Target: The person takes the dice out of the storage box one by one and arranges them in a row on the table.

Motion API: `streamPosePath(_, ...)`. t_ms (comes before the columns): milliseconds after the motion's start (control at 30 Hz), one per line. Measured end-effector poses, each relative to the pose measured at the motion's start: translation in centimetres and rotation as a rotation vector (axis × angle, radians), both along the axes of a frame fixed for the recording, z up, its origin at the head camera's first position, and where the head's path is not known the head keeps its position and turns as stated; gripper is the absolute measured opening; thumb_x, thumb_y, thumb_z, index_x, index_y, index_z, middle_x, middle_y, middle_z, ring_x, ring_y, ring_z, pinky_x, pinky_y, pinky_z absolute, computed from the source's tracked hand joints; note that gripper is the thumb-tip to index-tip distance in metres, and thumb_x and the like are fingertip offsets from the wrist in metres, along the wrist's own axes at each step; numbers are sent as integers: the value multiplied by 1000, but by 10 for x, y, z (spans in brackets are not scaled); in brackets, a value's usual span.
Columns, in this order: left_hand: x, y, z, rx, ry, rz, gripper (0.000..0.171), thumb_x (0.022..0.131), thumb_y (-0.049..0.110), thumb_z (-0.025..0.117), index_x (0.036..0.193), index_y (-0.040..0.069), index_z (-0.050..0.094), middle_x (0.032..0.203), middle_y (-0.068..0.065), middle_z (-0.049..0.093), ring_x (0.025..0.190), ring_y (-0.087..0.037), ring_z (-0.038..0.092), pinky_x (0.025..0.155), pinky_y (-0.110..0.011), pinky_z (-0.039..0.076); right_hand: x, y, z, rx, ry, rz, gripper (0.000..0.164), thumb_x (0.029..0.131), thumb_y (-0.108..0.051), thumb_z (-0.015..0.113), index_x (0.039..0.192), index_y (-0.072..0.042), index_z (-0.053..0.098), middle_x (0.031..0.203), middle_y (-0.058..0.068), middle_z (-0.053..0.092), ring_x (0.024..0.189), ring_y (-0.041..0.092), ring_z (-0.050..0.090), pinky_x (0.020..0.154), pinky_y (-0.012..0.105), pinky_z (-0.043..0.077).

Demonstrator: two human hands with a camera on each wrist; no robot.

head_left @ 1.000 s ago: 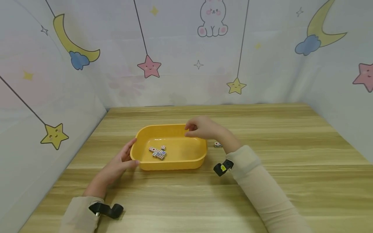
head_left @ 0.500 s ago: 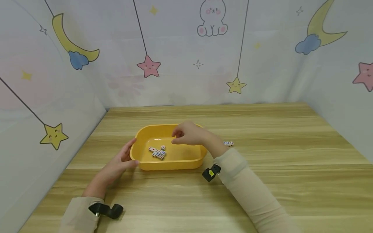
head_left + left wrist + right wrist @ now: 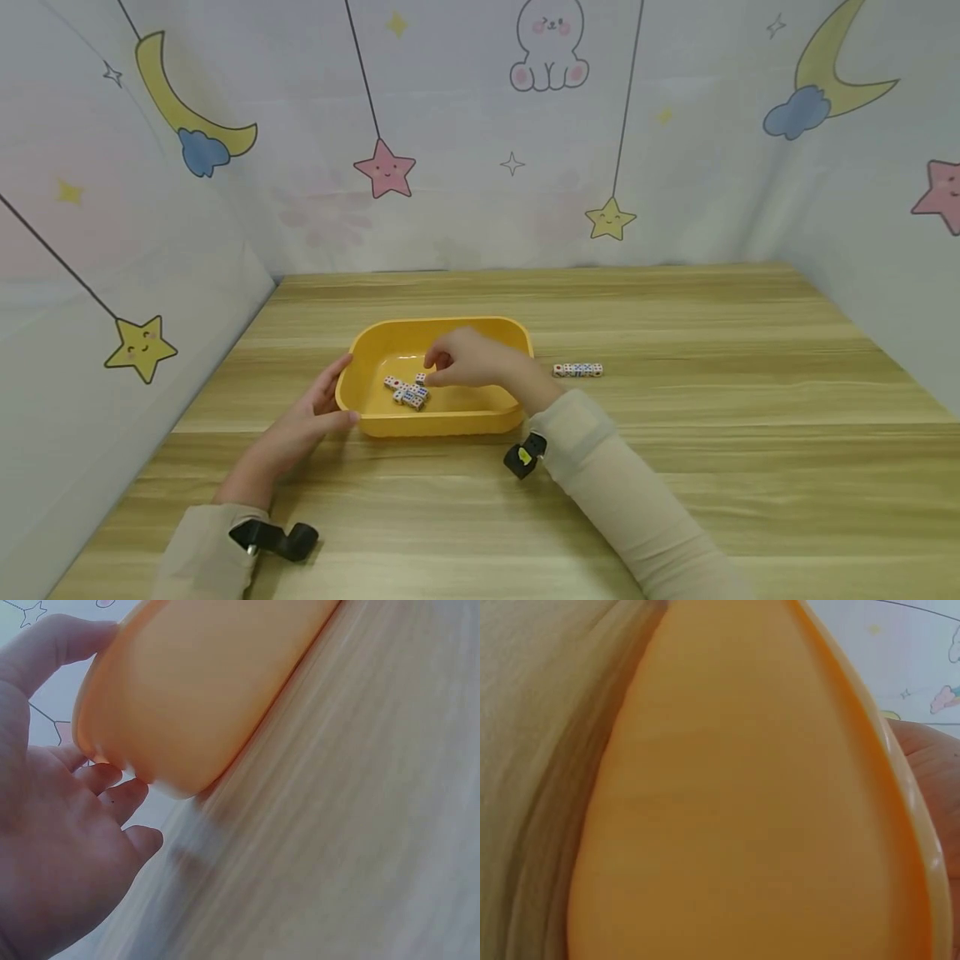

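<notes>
A yellow plastic basin point(image 3: 442, 427) stands on the table. My left hand point(image 3: 303, 425) grips its left end; in the left wrist view the thumb point(image 3: 79, 641) lies at the rim and bent fingertips touch the outer wall. Several white dice point(image 3: 411, 396) with red and blue pips lie in a loose cluster on the basin floor. My right hand point(image 3: 476, 360) reaches in over the right side, its thumb and index finger apart, the thumb tip right beside a single die point(image 3: 421, 379). In the right wrist view the basin wall point(image 3: 750, 787) hides most of that hand.
A straight row of dice point(image 3: 577, 370) lies on the wood-grain table point(image 3: 712, 400) just right of the basin. A printed cloth point(image 3: 465, 108) with stars and moons hangs behind and at both sides. Each sleeve carries a black wrist mount point(image 3: 273, 540).
My right hand has moved left and lower into the basin, up to the dice. The row on the table, partly covered by my forearm before, now shows whole. The left hand keeps its place.
</notes>
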State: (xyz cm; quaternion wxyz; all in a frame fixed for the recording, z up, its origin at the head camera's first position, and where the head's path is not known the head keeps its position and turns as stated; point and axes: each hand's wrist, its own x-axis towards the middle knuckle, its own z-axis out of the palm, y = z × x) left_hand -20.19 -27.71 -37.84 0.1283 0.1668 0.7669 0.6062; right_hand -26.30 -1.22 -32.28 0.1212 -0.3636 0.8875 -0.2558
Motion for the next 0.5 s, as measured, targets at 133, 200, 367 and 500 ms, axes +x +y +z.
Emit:
streamPosePath(133, 0, 0, 0, 4, 5, -2, 86, 82, 9, 60, 145, 14, 1, 151, -9, 2, 136, -30, 10, 94, -8, 28, -1, -6, -4, 20, -2, 18, 23, 83, -24, 62, 99, -9, 64, 80, -3, 58, 72, 10, 50, 66, 19, 43)
streamPosePath(200, 0, 0, -1, 4, 7, -3, 86, 82, 9, 60, 145, 14, 1, 151, -9, 2, 136, -30, 11, 95, -8, 28, -1, -9, -7, 33, 4, 21, 22, 82, -25, 63, 98, -9, 64, 78, -3, 58, 70, 9, 49, 64, 19, 42)
streamPosePath(367, -1, -1, 0, 1, -2, 0, 86, 83, 10, 60, 145, 14, 0, 151, -9, 1, 136, -29, 10, 96, -11, 28, -3, -13, -12, 42, -6, 6, 19, 82, -24, 64, 96, -10, 64, 74, -3, 55, 67, 9, 47, 60, 18, 39)
streamPosePath(500, 0, 0, 1, -8, -9, 3, 87, 83, 11, 61, 145, 15, 0, 151, -8, 2, 136, -29, 10, 98, -13, 27, -3, -15, -14, 41, -31, -8, 19, 81, -22, 65, 95, -9, 64, 72, -2, 53, 66, 9, 45, 58, 18, 38)
